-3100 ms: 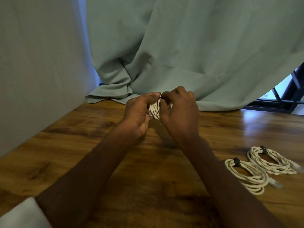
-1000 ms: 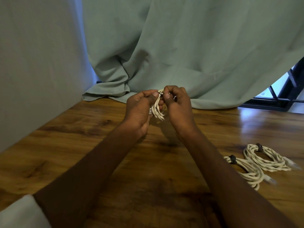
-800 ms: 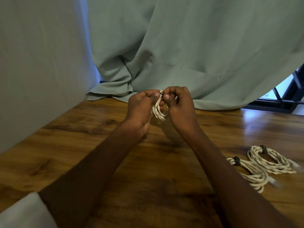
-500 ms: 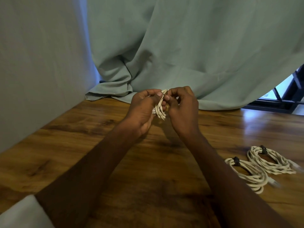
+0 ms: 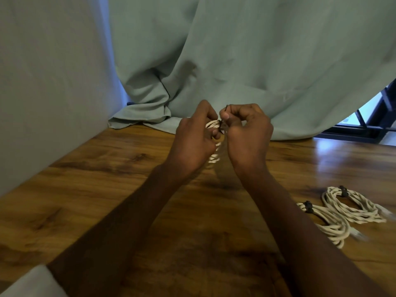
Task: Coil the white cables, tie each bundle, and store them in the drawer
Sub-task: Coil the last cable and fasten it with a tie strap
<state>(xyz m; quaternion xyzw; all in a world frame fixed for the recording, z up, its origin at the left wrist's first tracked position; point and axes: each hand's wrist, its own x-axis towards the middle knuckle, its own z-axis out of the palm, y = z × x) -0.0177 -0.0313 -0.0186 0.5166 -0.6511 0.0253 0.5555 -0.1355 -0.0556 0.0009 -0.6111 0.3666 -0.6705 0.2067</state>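
Above the middle of the wooden table (image 5: 107,189), my left hand (image 5: 194,140) grips a coiled white cable bundle (image 5: 214,157), which hangs mostly hidden between both hands. My right hand (image 5: 248,133) pinches a thin black tie (image 5: 225,112) that wraps the top of the bundle; its free end sticks up past my thumb. Two tied white cable bundles lie on the table at the right: one nearer me (image 5: 327,221) and one farther right (image 5: 353,206), each with a black tie. No drawer is in view.
A pale green curtain (image 5: 235,61) hangs behind the table and pools on its back edge. A grey wall (image 5: 42,82) bounds the left side. A dark window frame (image 5: 375,125) shows at the far right. A white object's corner (image 5: 27,284) sits bottom left.
My right hand has shifted from pinching the cable loops to pulling the black tie's end upward. The bundle now hangs lower between the hands. The two bundles on the table have not moved.
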